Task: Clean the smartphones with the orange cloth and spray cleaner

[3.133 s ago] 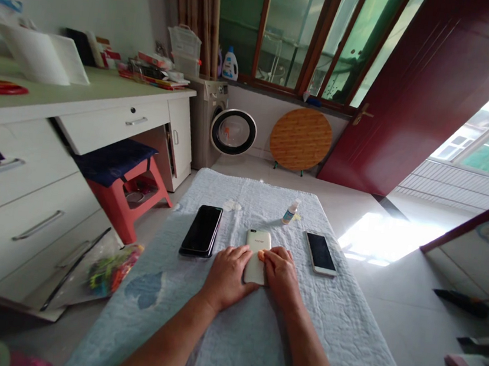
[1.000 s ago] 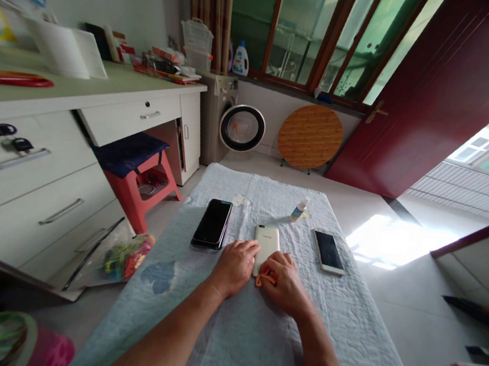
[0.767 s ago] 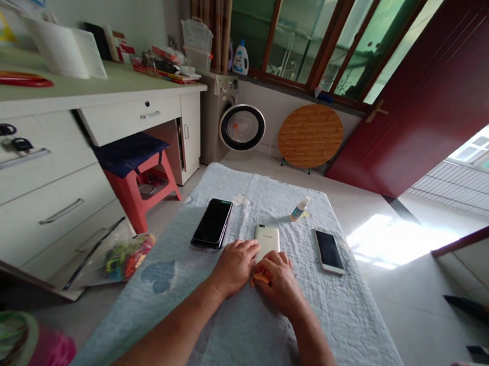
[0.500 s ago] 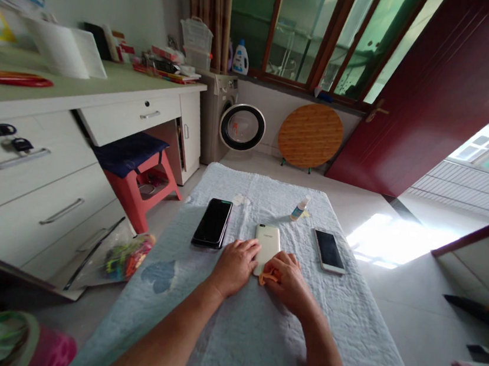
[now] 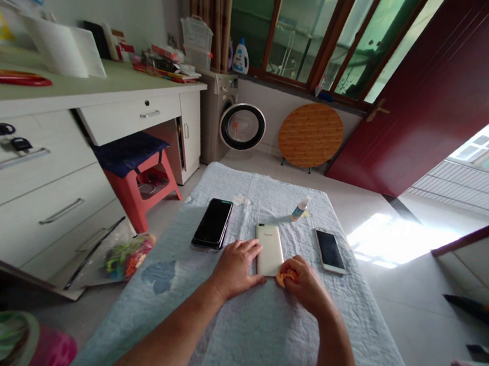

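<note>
A white smartphone point(image 5: 270, 251) lies back up on the cloth-covered table, slightly tilted. My left hand point(image 5: 236, 270) steadies it, fingers along its left edge and thumb by its bottom edge. At the phone's lower right corner, my right hand point(image 5: 301, 280) is closed round a crumpled orange cloth point(image 5: 285, 277). To the left lies a black smartphone point(image 5: 213, 222), screen up, seemingly on top of another dark flat thing. Another white-framed smartphone point(image 5: 329, 251) rests screen up on the right. A small spray bottle point(image 5: 299, 209) stands behind the middle phone.
A pale blue cloth point(image 5: 250, 350) covers the table. Left of it are a desk with drawers point(image 5: 63, 208), a pink stool point(image 5: 141, 185) and a clear bag of colourful things point(image 5: 128, 255). A pink bin point(image 5: 52, 349) is at lower left. A washing machine point(image 5: 215, 114) stands behind with its door open.
My right hand and the orange cloth have moved right, from the phone's lower back to its lower right corner. The phone has turned slightly, and my left thumb now reaches along its bottom edge.
</note>
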